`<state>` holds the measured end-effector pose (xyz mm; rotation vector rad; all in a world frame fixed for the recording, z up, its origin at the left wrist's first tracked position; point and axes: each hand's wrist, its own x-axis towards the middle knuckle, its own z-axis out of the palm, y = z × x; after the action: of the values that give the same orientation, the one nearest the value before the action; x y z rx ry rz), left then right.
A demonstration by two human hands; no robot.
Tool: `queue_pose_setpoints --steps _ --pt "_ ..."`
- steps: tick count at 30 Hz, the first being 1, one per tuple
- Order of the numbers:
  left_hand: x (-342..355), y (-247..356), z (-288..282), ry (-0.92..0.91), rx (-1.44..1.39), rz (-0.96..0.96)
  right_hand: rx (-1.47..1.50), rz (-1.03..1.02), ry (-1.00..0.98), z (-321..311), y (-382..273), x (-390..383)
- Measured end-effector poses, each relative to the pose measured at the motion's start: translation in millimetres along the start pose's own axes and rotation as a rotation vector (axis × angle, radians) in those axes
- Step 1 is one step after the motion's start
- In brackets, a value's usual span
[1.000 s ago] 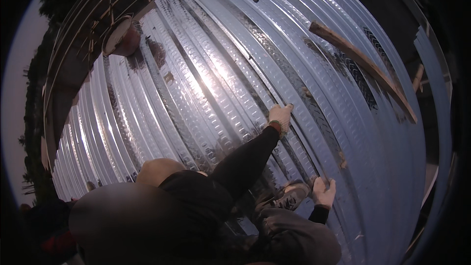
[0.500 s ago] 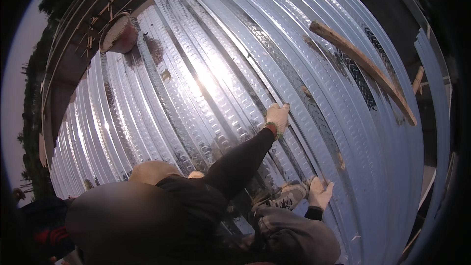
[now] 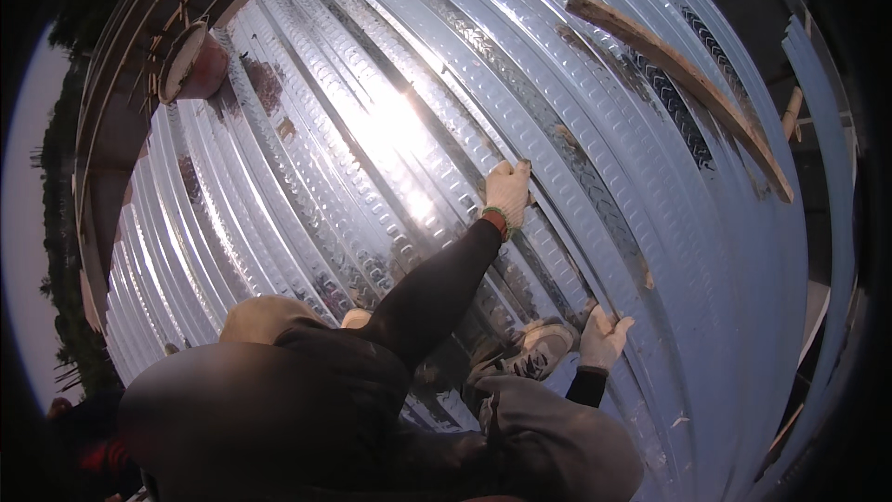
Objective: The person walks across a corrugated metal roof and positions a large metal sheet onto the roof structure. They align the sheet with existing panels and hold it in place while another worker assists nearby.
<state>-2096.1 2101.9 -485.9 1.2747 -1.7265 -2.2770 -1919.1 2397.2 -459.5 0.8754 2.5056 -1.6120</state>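
Observation:
Ribbed, shiny metal decking sheets (image 3: 576, 251) lie beneath me. My left hand (image 3: 508, 193), in a pale knit glove with a green and orange cuff, is closed on a raised sheet edge ahead of me. Closer in, my right hand (image 3: 602, 342), in a similar glove, has its fingers bent over the same seam line. Its thumb stands out to the right. The fingertips of both hands are partly hidden. My shoe (image 3: 542, 346) rests on the decking just left of the right hand.
A long wooden board (image 3: 683, 74) lies across the ribs at the right. A reddish bucket (image 3: 200, 65) with pale contents stands at the far left, near the formwork and upright rods. Another metal sheet (image 3: 827, 149) is beyond the right edge, with a dark gap between.
The view has shifted, so the decking, bucket and board appear higher in it. Both hands stay at the same seam, with no visible change in hold.

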Motion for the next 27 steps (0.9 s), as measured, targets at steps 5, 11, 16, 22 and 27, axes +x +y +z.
queue_pose_setpoints --steps 5,11,16,22,27 --pt "11 -7 -6 -0.078 0.037 -0.037 0.395 0.151 0.002 -5 18 9" --pt "41 -11 -14 -0.186 0.311 -0.049 0.885 0.495 -0.274 -44 58 32" --pt "47 2 -9 -0.140 0.861 0.134 0.919 0.701 -0.095 -31 16 26" --pt "35 90 -28 -0.102 0.904 0.195 0.268 0.255 -0.289 -41 45 29" --pt "56 177 -59 -0.146 0.848 0.330 0.836 0.722 -0.170 -27 23 31"
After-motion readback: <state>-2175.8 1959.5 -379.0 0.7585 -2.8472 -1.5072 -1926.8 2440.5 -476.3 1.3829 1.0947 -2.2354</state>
